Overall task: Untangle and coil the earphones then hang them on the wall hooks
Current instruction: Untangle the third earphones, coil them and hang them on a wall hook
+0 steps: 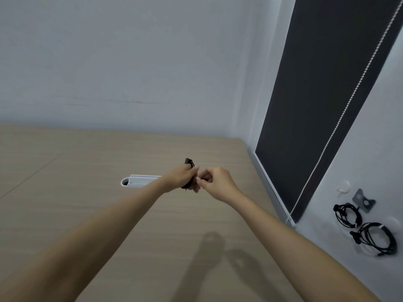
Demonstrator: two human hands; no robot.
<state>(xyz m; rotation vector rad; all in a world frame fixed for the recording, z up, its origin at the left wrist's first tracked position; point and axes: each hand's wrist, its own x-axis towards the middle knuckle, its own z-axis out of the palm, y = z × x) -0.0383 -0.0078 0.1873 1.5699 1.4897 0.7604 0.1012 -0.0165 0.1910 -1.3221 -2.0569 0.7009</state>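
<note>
My left hand is closed around a small coil of black earphones, which sticks out above and below the fist. My right hand is right beside it, fingertips pinching a bit of the cable end at the coil. Both hands hover over the wooden desk. On the right wall, two coiled black earphones hang: one from a dark metal hook, the other lower down from a round hook. A clear adhesive hook above them holds nothing.
A white cable-port cover is set into the desk behind my left forearm. A dark roller blind with a beaded pull chain covers the window on the right. The white wall stands behind the desk.
</note>
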